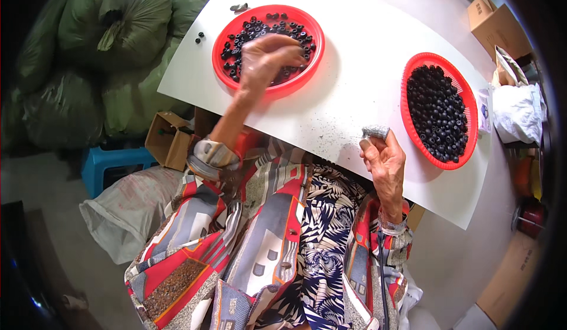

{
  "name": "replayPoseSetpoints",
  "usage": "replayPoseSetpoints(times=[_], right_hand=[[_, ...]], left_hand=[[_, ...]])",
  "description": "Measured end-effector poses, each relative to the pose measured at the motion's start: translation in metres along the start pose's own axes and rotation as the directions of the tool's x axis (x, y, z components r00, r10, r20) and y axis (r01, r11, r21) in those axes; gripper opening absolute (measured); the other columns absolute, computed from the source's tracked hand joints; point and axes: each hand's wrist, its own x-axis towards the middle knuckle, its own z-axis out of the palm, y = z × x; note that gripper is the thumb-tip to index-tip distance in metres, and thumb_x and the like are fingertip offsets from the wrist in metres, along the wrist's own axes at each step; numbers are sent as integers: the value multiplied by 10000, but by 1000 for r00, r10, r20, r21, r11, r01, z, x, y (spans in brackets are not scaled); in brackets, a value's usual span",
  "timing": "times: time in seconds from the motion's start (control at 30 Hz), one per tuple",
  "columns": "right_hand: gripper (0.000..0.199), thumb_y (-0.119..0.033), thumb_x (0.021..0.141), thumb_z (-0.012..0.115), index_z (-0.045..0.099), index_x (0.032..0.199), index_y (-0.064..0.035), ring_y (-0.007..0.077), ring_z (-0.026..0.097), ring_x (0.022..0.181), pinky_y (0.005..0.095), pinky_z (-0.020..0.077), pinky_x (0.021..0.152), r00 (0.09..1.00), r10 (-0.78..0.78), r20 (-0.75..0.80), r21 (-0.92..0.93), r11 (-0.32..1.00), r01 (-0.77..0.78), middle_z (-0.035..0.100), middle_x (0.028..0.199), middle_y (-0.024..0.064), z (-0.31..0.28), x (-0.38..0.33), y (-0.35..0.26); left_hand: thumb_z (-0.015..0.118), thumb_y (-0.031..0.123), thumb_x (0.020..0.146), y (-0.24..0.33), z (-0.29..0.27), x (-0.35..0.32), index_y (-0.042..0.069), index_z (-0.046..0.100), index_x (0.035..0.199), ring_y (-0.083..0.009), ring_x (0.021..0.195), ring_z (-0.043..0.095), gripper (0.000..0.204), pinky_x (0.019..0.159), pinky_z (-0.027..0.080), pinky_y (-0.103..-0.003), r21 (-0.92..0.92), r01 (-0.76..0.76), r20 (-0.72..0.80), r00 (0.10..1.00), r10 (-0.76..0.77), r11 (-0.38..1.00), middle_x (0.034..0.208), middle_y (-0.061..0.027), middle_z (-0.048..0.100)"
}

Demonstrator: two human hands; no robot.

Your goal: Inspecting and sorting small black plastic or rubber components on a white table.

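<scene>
My left hand (pixel 264 64) is over a round red plastic tray (pixel 319 41), its fingers curled and smeared by motion. Small black ring-like parts (pixel 254 30) lie spread in that tray; whether the fingers hold one cannot be told. Near the table's front edge, my right hand (pixel 387 163) is raised with the thumb bent against the forefinger. A grey wrapping (pixel 375 131) covers that forefinger's tip. Anything pinched there is too small to make out. To its right, a red basket (pixel 409 117) is heaped with similar black parts (pixel 437 111).
Dark grit (pixel 331 138) is scattered over the white table (pixel 360 46). Two loose black parts (pixel 199 37) and a small grey item (pixel 238 7) lie by the tray. Green sacks (pixel 112 35), a blue stool (pixel 112 163) and an open carton (pixel 168 140) stand left; boxes (pixel 499 29) stand right.
</scene>
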Motion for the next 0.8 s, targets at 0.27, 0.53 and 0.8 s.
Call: replayPoseSetpoints(times=[0.27,0.53,0.8], right_hand=[[177,-101,830,598,471,870,16,154,542,690,307,445,623,993,-112,26,-170,979,114,575,738,113,-8,12,33],[241,-145,823,621,453,845,26,197,535,607,334,428,586,907,-347,237,-443,793,419,538,666,137,-9,1,21],[298,-230,833,599,440,871,21,365,504,580,433,396,576,977,-124,174,-436,880,190,500,621,209,0,-1,6]], left_hand=[[750,223,718,-6,-65,56,55,714,860,-138,681,626,223,636,485,-267,836,14,-166,960,228,548,751,-83,674],[656,134,826,25,98,35,59,710,919,-125,745,640,131,694,512,-247,528,-395,572,820,29,752,857,-56,698],[596,-23,723,6,216,25,0,684,897,-281,797,651,197,726,525,-362,194,-682,910,393,129,705,876,-135,666]])
